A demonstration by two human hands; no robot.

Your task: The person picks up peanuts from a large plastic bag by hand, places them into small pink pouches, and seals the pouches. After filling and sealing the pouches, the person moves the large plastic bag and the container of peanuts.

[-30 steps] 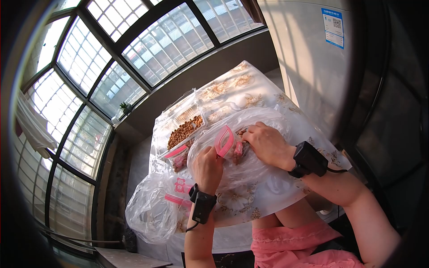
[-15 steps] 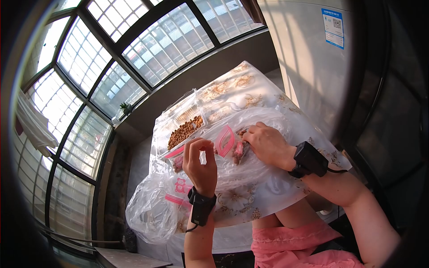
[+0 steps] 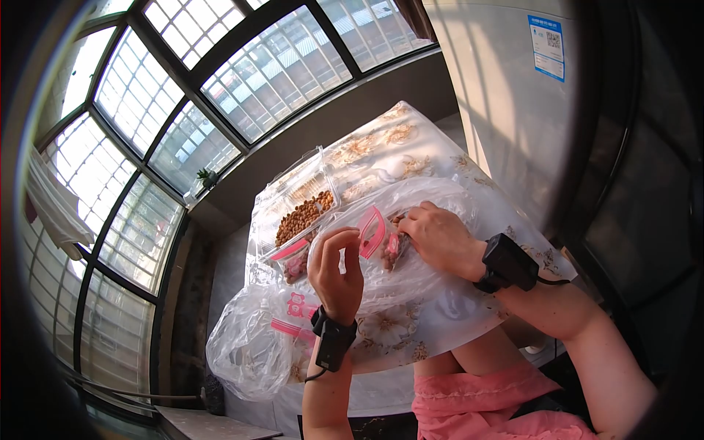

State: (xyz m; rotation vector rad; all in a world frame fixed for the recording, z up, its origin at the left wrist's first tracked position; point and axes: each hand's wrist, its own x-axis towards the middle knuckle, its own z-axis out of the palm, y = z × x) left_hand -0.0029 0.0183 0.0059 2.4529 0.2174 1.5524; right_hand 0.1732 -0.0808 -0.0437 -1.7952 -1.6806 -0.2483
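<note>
My left hand (image 3: pixel 337 273) has its thumb and fingers curled together in a pinch, beside the pink-edged mouth of a small clear zip bag (image 3: pixel 372 233). What the pinch holds, if anything, is too small to make out. Brown nut-like pieces lie in this pink-printed bag (image 3: pixel 391 255). My right hand (image 3: pixel 438 236) is closed with its fingertips down at brown pieces (image 3: pixel 397 219) by the bag, and its fingertips are partly hidden. Another filled zip bag (image 3: pixel 295 268) lies left of my left hand. Behind it, a clear plastic tray (image 3: pixel 328 166) holds many brown pieces (image 3: pixel 302 218).
A large crumpled clear bag (image 3: pixel 246 352) hangs at the table's left front edge, near a flat pink bear-printed bag (image 3: pixel 295 305). More clear plastic (image 3: pixel 447 194) lies under and behind my right hand. A flowered cloth (image 3: pixel 400 136) covers the table. Windows stand beyond.
My left hand has shifted slightly right, closer to the pink bag mouth. More of the filled bag on the left shows. My right hand stays almost in place.
</note>
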